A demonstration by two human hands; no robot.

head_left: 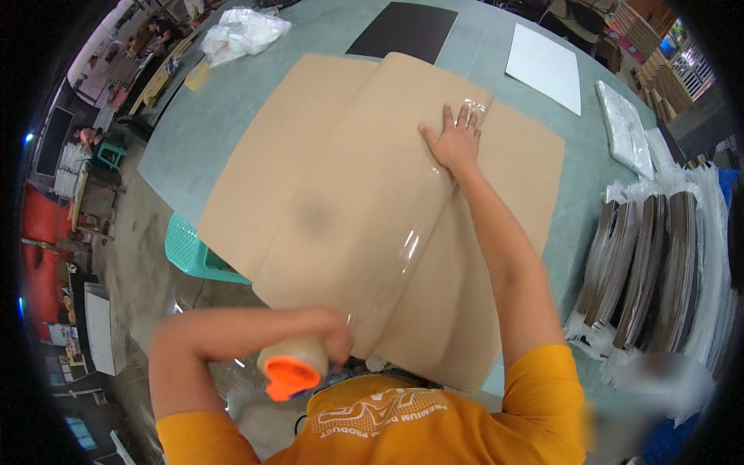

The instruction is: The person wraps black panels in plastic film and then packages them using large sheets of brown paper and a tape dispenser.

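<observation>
A large brown cardboard sheet (325, 155), folded with overlapping flaps, lies on the green table. A shiny strip of transparent tape (409, 244) runs along its seam, from the far edge down to the near edge. My right hand (456, 143) rests flat on the cardboard beside the far end of the tape, fingers spread. At the near edge, my left hand (333, 337) is closed around a tape dispenser with an orange part (291, 377) and a thick tape roll (306, 353). Motion smears this hand, and the dispenser's handle is hidden.
On the green table (186, 155) lie a black sheet (403, 31), a white sheet (545, 68), a crumpled plastic bag (244, 35) and a plastic-wrapped pack (625, 128). Plastic-wrapped stacks of sheets (639, 267) stand at right. A green plastic stool (198, 248) is under the left edge.
</observation>
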